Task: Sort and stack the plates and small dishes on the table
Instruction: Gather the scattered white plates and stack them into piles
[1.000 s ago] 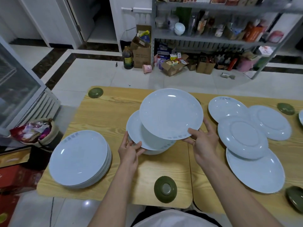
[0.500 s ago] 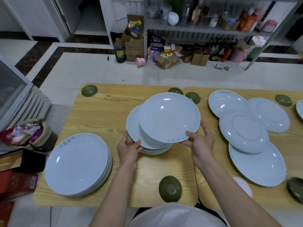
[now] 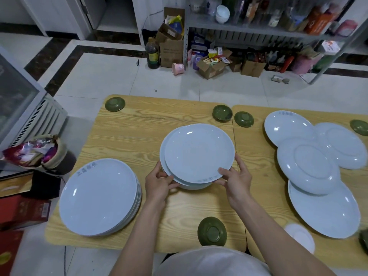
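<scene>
The pale blue round ceramic plate, which I held tilted and off to the right a moment ago, has come down onto the middle stack of matching plates. It sits almost square on it, with only a sliver of the plate below showing at the left. My right grip pinches its near rim, thumb on top. My left grip curls round the stack's near-left rim to steady it. I judge this plate as good as placed, needing just a nudge to centre.

Left of it stands another stack of pale blue plates. To the right, four loose pale blue plates overlap, unsorted. Small dark green round dishes lie scattered over the light wooden worktop. Beyond are white floor tiles and a cluttered metal shelf.
</scene>
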### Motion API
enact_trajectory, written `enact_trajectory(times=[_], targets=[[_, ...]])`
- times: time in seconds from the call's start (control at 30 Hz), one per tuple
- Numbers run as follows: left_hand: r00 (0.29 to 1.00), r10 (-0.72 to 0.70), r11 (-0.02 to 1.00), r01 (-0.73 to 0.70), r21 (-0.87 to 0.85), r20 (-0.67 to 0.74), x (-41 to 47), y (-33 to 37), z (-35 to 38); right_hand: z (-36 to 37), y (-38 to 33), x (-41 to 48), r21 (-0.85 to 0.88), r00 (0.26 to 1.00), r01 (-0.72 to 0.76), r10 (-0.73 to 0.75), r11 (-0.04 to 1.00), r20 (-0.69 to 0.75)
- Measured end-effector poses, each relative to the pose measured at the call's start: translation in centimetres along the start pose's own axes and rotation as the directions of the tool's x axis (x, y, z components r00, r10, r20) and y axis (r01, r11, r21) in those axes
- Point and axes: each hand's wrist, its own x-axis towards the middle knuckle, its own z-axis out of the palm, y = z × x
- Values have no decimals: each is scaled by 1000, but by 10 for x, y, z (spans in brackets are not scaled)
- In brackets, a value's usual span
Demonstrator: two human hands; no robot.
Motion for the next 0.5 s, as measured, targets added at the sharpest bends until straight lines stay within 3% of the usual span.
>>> enact_trajectory(times=[0.23,0.5], targets=[[1000,0,1000,0,20,10,3,-3,-3,1,12,7,-95,1000,2,-4,995,-22],[1000,12,998,-12,56,3,5,-8,-3,7,17,15,-412,979,93,-158,906,-126]])
